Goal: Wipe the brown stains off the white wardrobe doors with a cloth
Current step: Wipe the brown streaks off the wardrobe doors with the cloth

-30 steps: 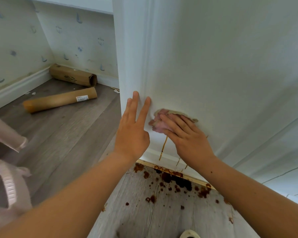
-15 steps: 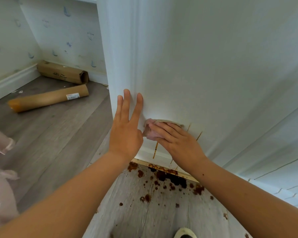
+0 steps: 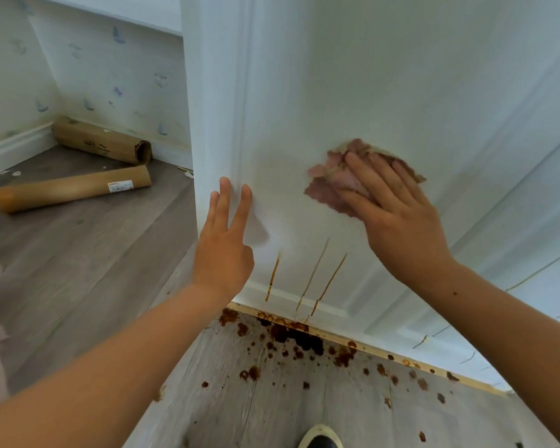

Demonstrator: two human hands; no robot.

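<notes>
Your right hand [image 3: 398,221], fingers flat and pressing the pink cloth [image 3: 324,185], has swept up the wardrobe door [image 3: 385,92] and now lies above the three brown drips [image 3: 314,276], which remain unwiped. Your left hand [image 3: 223,253], fingers straight and empty, still braces the door left of the drips.

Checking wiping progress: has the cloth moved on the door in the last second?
Yes. The cloth under the right hand went up and right, away from the brown drips it sat just above.
</notes>
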